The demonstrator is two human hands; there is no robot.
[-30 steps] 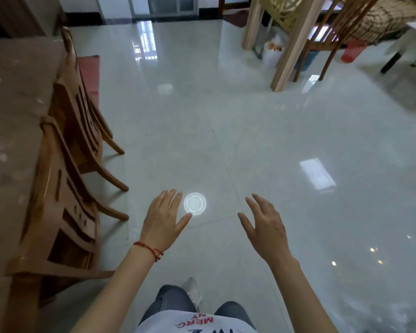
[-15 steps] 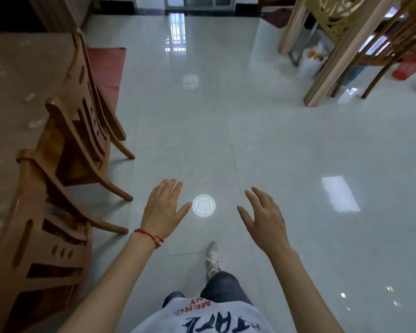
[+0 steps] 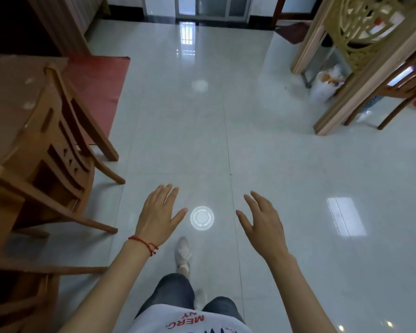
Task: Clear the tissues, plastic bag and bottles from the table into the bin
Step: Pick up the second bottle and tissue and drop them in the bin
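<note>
Two bare hands, left (image 3: 159,213) and right (image 3: 264,224); two wooden chairs (image 3: 58,150); one table (image 3: 7,97); one white bag (image 3: 327,84); one red mat (image 3: 96,85).

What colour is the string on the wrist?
Red; the string shows on the left wrist in the head view.

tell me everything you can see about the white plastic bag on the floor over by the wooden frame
The white plastic bag sits on the glossy tiled floor at the upper right, close beside the pale wooden frame, whose slanted post hides its right side. It looks like thin, crinkled, slightly translucent plastic, bulging as if filled. Its top is open or loosely gathered, with white crumpled stuff and something orange showing; what those are is too small to tell. It stands roughly upright, far from both hands. Nothing is holding it.
</note>
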